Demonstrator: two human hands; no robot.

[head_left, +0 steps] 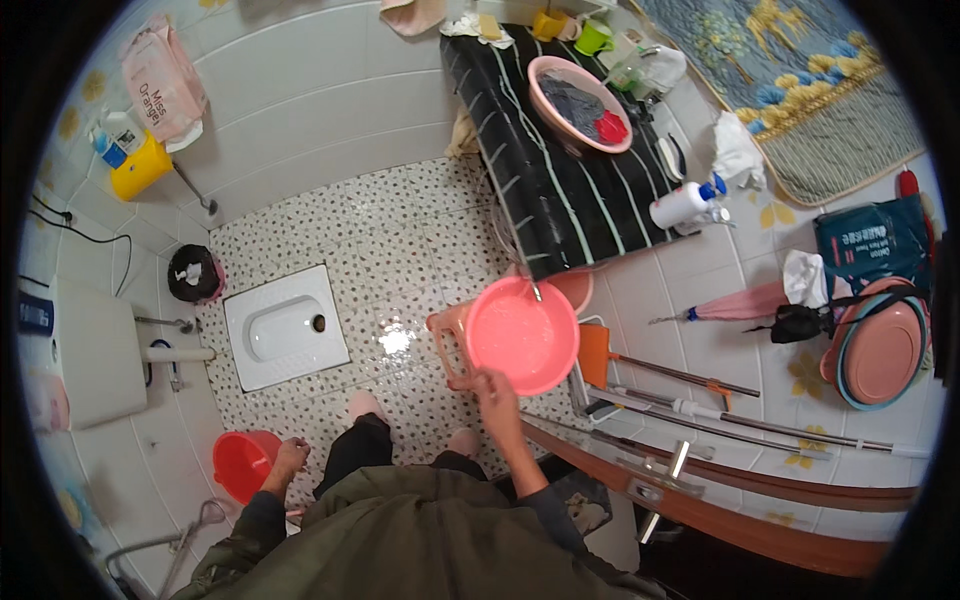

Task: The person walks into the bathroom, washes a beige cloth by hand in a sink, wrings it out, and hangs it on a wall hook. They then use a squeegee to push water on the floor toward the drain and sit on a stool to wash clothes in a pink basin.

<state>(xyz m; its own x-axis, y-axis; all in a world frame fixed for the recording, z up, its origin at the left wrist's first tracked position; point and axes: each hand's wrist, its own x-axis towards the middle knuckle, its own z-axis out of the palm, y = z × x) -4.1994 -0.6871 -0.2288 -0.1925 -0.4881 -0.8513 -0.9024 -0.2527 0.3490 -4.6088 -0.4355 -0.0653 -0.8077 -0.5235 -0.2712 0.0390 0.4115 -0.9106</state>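
A round pink basin [522, 336] stands near the front corner of the black covered table, beside a pinkish-orange stool [447, 338]. My right hand [492, 392] reaches over the basin's near left rim. Its thumb points out to the left, apart from the other fingers, and I see nothing held; whether it touches the rim is unclear. My left hand [291, 456] hangs beside a red bucket [243, 466], near its right rim. Its fingers are curled, and whether they hold anything is hidden.
A white squat toilet [292, 325] lies in the speckled floor, with a black bin [193, 273] beyond it. On the table [540, 205] stand a basin with dark cloth [570, 104] and a pump bottle [685, 204]. An orange dustpan [595, 355] and long poles line the right wall, by a brown door [700, 500].
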